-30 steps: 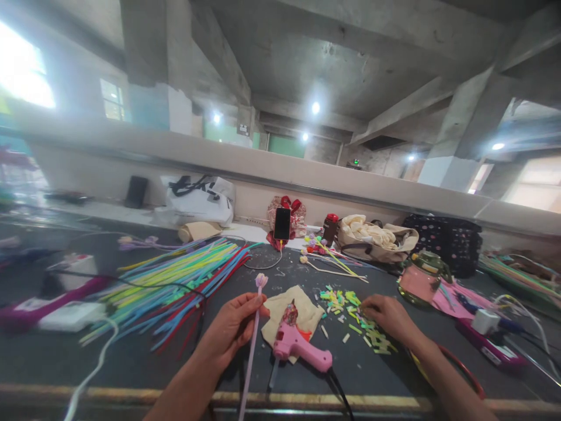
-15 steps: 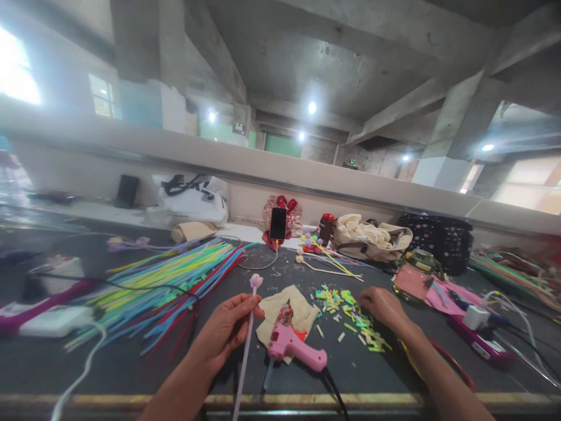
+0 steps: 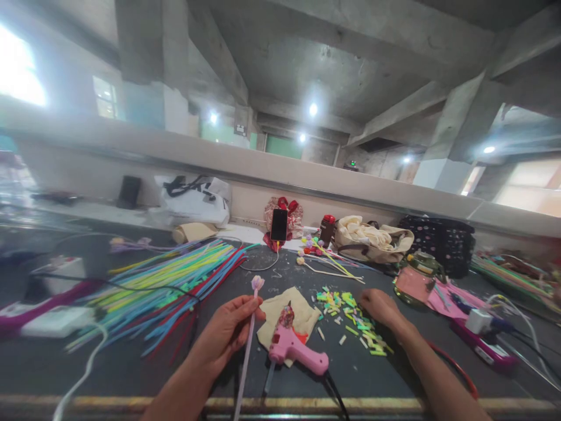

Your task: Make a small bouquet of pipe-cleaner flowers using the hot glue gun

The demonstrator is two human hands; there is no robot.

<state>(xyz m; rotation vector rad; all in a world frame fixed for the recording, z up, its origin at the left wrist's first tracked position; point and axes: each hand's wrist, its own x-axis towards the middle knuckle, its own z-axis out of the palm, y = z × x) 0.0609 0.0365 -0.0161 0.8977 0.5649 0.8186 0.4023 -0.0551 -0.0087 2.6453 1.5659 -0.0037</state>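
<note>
Between thumb and fingers, my left hand (image 3: 234, 328) pinches a pale purple stem (image 3: 248, 356) that stands nearly upright, topped by a small pinkish-purple flower head (image 3: 258, 283). My right hand (image 3: 380, 306) rests at the right edge of a scatter of short green, yellow and white pieces (image 3: 344, 310). Its fingers are curled down, and whatever they hold is hidden. A pink glue gun (image 3: 298, 349) lies between my hands on a beige cloth (image 3: 302, 310), its nozzle pointing away from me and a glue stick coming out at the back.
Long colourful strips (image 3: 175, 286) are piled at the left. Finished flower stems (image 3: 328, 266), a phone (image 3: 279, 224) and bags stand behind. A pink-filled jar (image 3: 414, 278) and a power strip (image 3: 484, 348) are at the right. Cables cross both sides.
The view has shifted very slightly. My left hand keeps its grip on the stem, and my right hand stays at the edge of the small pieces with hardly any movement.
</note>
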